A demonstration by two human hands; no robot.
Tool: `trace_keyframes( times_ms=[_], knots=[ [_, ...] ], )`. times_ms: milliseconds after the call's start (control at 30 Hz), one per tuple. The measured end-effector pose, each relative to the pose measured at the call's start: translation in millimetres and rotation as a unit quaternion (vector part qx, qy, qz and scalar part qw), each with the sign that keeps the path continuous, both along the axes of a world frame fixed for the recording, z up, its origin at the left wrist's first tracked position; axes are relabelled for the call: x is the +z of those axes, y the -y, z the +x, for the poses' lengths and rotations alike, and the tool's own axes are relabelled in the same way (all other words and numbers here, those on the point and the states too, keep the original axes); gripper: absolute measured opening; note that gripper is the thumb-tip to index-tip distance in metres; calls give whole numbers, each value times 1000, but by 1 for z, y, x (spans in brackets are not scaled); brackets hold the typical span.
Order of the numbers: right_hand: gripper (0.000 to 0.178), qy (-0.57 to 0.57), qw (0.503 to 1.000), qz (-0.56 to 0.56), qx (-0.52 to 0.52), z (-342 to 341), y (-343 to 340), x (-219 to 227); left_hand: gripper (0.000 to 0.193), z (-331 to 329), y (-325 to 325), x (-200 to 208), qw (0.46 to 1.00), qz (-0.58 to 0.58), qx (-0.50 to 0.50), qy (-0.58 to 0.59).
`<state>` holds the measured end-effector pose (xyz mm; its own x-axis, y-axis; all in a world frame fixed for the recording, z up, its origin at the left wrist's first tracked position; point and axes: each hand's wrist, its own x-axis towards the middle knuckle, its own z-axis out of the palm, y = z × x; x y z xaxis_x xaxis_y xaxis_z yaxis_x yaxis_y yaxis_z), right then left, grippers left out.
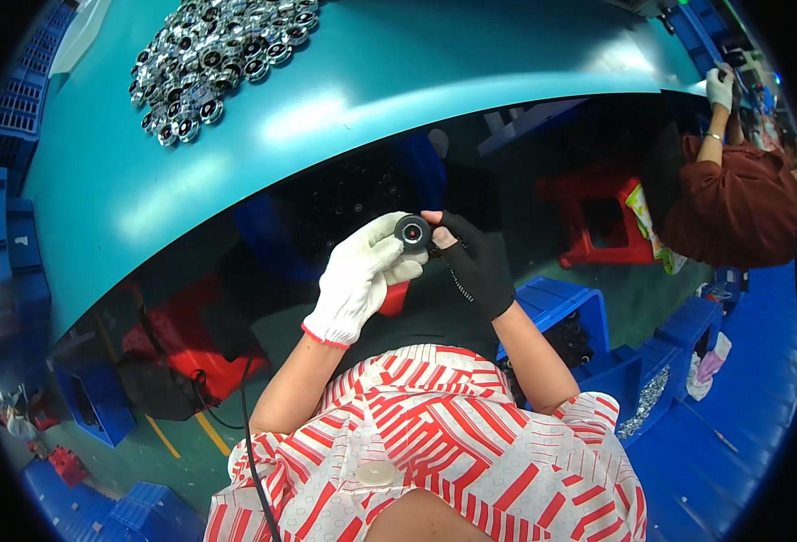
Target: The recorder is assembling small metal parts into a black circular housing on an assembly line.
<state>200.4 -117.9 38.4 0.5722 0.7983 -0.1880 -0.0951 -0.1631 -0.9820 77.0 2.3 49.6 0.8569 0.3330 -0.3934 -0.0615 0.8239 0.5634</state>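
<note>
Between my hands is a small round black part [413, 232], shaped like a little wheel, with a shiny ring and a reddish spot at its centre. My left hand [362, 273], in a white knit glove with a red cuff edge, pinches it from the left. At its right edge, the bare thumb and fingertip of my right hand [476, 264] close on it; that hand wears a black glove with cut-off fingertips. Both hands are held up in front of my body, short of the table edge. The fingers behind the part are partly hidden.
A pile of shiny round parts with black centres [227, 59] lies on the teal table [371, 59]. Below it, a blue bin [430, 167] holds dark parts. Another blue bin [556, 294] and a red stool [601, 221] stand right. A co-worker [737, 199] is at far right.
</note>
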Motion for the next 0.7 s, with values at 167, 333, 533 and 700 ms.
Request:
trace_keyframes(
  times_ms=[167, 333, 533, 700],
  knots=[
    [24, 77, 995, 15, 68, -2, -13, -8, 36, -18, 0, -3, 991, 106, 49, -66],
    [22, 144, 982, 47, 117, -10, -21, -9, 48, -31, 3, -5, 965, 216, 73, -127],
    [27, 267, 947, 119, 130, -19, -23, -1, 54, -38, 15, -12, 942, 276, 174, -82],
    [24, 388, 897, 159, 142, -21, -26, 7, 56, -40, 17, -17, 924, 326, 198, -35]
  ],
)
